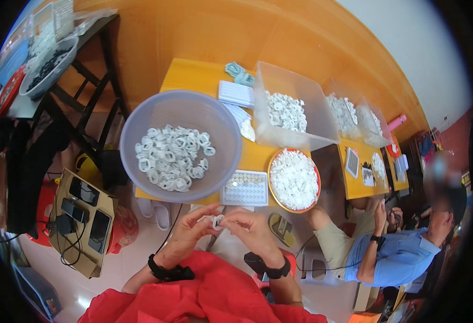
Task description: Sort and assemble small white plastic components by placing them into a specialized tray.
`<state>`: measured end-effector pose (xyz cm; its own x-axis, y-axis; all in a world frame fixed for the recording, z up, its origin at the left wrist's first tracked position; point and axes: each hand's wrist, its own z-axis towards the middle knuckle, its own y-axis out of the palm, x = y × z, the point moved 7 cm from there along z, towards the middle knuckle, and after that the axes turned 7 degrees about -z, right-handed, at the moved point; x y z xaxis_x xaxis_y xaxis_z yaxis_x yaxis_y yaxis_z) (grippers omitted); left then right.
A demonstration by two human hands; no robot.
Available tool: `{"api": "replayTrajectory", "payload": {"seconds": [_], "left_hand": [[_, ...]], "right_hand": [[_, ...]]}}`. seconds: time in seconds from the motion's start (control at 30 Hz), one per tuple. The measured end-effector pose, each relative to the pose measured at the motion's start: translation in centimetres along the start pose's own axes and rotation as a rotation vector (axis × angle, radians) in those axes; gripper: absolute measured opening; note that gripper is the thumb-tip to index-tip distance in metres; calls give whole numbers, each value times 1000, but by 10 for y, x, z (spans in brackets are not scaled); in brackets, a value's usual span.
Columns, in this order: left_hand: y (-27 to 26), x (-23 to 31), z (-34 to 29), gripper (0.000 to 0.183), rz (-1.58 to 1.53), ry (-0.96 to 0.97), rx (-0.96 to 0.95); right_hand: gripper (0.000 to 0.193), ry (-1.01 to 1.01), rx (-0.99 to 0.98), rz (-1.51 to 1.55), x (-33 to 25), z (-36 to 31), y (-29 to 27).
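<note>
Just in front of the table edge, my left hand [187,232] and my right hand [253,232] meet, fingertips pinched together. Between them is a small white ring-shaped plastic part [217,222], partly covered by the fingers. Beyond my left hand stands a large lavender mesh basket [223,129], holding a heap of similar white ring parts [169,156]. A white tray with rows of slots and small round pieces [245,188] lies just past my fingers. To its right, a red-rimmed round tray [318,188] is piled with tiny white pieces [294,179].
Clear plastic bins [317,126] hold more white parts at the back of the yellow table [185,72]. A cardboard box [69,245] with phones and cables stands at left. A person in a blue shirt [395,261] sits at right. Slippers [282,230] lie on the floor.
</note>
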<state>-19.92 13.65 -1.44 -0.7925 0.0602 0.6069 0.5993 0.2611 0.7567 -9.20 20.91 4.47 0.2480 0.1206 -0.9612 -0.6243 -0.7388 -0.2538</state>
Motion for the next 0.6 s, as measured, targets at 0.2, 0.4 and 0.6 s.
{"api": "replayTrajectory", "payload": {"seconds": [0.2,0.4,0.6], "left_hand": [[24,-37,9,29,91,-222,-104],[25,-49,18,28,216,-209,-77],[24,-45,23,27,106,-199,-11]], "right_hand": [[10,34,211,-15,22,-35,-22],[13,-11,256,-121,34,-44,-32],[12,173,515,-43,58,-46,-68]]}}
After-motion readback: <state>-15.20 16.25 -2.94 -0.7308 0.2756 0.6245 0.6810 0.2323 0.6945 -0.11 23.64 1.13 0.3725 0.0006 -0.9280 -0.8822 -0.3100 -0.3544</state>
